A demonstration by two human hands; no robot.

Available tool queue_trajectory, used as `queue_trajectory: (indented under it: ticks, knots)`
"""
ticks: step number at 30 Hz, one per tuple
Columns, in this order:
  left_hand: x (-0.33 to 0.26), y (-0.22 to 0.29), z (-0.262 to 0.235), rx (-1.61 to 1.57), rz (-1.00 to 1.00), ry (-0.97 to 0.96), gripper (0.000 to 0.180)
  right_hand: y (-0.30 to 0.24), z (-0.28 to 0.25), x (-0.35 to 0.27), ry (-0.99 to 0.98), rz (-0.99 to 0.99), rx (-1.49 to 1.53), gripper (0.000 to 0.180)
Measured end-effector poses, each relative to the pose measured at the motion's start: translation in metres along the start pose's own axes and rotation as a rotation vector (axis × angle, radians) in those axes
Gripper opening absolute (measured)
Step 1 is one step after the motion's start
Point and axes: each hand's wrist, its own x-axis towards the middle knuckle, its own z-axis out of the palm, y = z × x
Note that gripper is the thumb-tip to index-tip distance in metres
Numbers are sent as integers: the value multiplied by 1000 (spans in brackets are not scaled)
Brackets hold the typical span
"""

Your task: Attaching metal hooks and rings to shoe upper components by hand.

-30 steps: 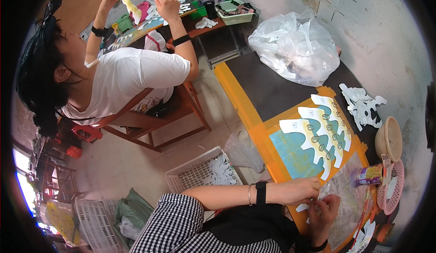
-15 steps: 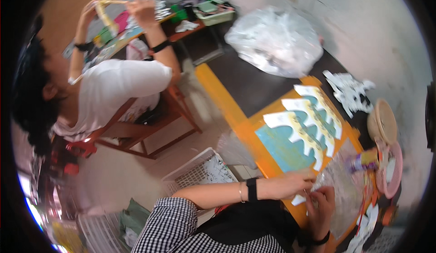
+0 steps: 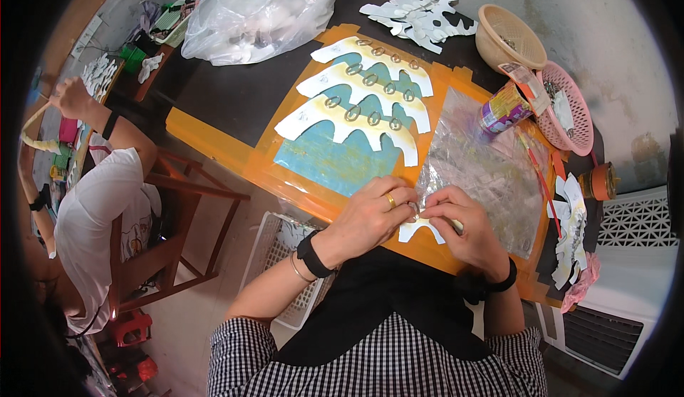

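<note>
My left hand [image 3: 374, 215], with a gold ring on one finger, is closed at the near edge of the table, its fingertips at a small white scalloped cut-out piece [image 3: 422, 232]. Facing it, my right hand [image 3: 467, 230] pinches thumb and fingers together over the same piece. A small dark metal bit seems to show between the fingertips; what the right fingers grip is hidden. Beyond my hands, three white scalloped strips [image 3: 377, 128] lie in rows on a blue sheet [image 3: 335, 162]. Each carries a yellowish smear and several oval metal rings [image 3: 353, 113].
Right of the strips lie a clear plastic sheet [image 3: 474, 169], a purple-yellow can [image 3: 504, 110], and a beige basket [image 3: 509, 37] and pink basket [image 3: 581, 123]. White cut-outs [image 3: 420, 18] and a plastic bag [image 3: 260, 16] sit farther back. A co-worker in a white top [image 3: 103, 212] sits left.
The view has swung right and toward the table, so the co-worker now sits nearer the left rim. My hands stay together at the table's near edge, over the white piece.
</note>
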Motion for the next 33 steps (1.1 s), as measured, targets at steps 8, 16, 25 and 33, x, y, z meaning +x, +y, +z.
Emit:
queue_trajectory:
  ticks: [8,16,25,33]
  knots:
    - [-1,3,1,56,-6,-4,14,-5,5,6,52,-28,-95,20]
    - [-6,3,-11,117,9,-14,21,-9,10,17,-5,-51,-205,20]
    - [-7,1,-3,-28,-51,-97,16,1,10,15,2,-81,-188,20]
    - [-8,-9,-6,-108,-102,-67,16,-7,14,16,17,-350,-425,23]
